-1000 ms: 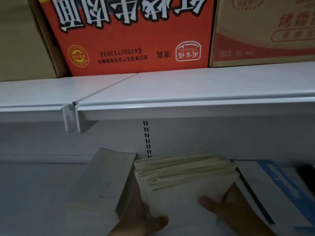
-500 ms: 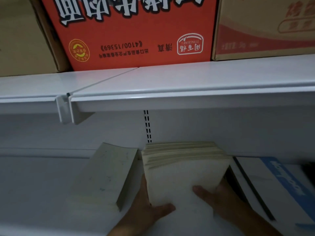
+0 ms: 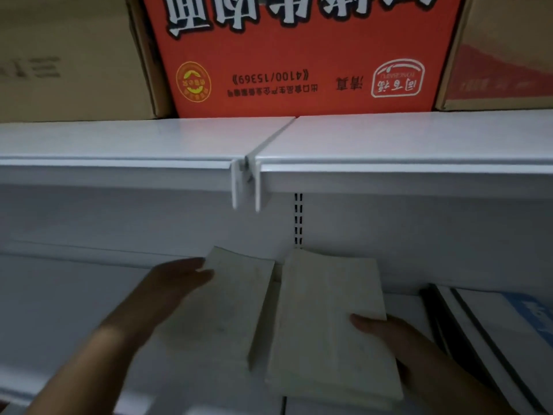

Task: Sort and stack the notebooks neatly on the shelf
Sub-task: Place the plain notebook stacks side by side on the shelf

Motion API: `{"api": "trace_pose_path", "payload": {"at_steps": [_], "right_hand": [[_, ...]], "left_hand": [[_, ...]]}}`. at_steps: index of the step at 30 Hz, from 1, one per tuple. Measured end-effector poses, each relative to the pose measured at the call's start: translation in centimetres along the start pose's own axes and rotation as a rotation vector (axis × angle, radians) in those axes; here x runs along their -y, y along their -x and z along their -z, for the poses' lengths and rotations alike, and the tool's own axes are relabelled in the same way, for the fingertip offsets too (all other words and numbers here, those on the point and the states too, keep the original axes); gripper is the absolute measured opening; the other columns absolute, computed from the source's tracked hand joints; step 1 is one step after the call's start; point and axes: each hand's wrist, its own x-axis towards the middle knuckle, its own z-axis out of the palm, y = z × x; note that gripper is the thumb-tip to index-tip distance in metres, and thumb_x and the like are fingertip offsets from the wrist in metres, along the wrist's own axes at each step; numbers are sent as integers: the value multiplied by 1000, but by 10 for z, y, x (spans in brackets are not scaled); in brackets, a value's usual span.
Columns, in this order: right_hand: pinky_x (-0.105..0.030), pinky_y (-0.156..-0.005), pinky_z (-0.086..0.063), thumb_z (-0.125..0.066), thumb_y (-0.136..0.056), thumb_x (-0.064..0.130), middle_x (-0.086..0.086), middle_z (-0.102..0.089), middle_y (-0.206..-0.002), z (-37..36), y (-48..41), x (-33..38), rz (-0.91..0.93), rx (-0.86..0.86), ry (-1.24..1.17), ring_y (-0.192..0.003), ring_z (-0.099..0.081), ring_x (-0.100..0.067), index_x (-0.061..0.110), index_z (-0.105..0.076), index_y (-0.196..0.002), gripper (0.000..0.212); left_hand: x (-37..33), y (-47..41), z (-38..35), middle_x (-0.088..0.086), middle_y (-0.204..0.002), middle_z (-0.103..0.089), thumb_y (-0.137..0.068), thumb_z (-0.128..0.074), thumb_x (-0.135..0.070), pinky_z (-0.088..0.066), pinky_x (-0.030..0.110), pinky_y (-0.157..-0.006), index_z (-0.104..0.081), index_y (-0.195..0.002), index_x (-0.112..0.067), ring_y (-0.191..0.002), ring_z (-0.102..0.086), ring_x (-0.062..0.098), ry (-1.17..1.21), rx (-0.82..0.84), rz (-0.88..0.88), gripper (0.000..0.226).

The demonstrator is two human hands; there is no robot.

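Left hand [image 3: 176,283] has shifted to left stack [image 3: 221,307].

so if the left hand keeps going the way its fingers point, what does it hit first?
The left hand points up-right; its fingertips already look to be at the far corner of the left notebook stack, so that comes first. Motion blur leaves actual contact unclear.

Dim light is falling on white metal shelving [image 3: 389,139], where an orange carton [image 3: 299,55] is sitting between brown cartons [image 3: 65,55].
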Motion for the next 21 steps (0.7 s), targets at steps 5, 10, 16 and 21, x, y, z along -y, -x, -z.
{"api": "trace_pose_path", "payload": {"at_steps": [5,10,16,21], "right_hand": [[-37,-66,-56,-76,-71,22,-17,-71,-96,-21,-23,-4,-64,-72,75,-84,-68,-31,3,-64,-102,39],[-35,-69,-54,-79,-58,35,-12,-70,-101,-37,-32,4,-51,-86,223,-88,-68,-27,13,-65,-95,45],[-27,-85,-45,-62,-82,43,13,-61,-106,-29,-27,5,238,-269,494,-96,-59,-11,30,-57,-109,30],[-17,-69,-43,-51,-93,17,8,-56,-119,-37,-33,-11,267,-292,281,-86,-55,0,26,-48,-132,40]], "left_hand": [[64,-35,36,17,-122,-62,-89,-51,-28,-45,40,-86,-65,-102,-8,-97,-62,29,266,134,344,27],[82,-51,20,12,-85,-77,-80,-61,-18,-56,36,-65,-66,-98,-13,-71,-73,28,288,218,357,20],[90,-57,24,12,-97,-76,-69,-71,-26,-55,38,-71,-66,-107,-14,-84,-72,31,356,298,350,40],[91,-67,22,9,-87,-77,-81,-55,-26,-52,40,-69,-65,-101,-19,-74,-73,29,437,302,339,24]]}}
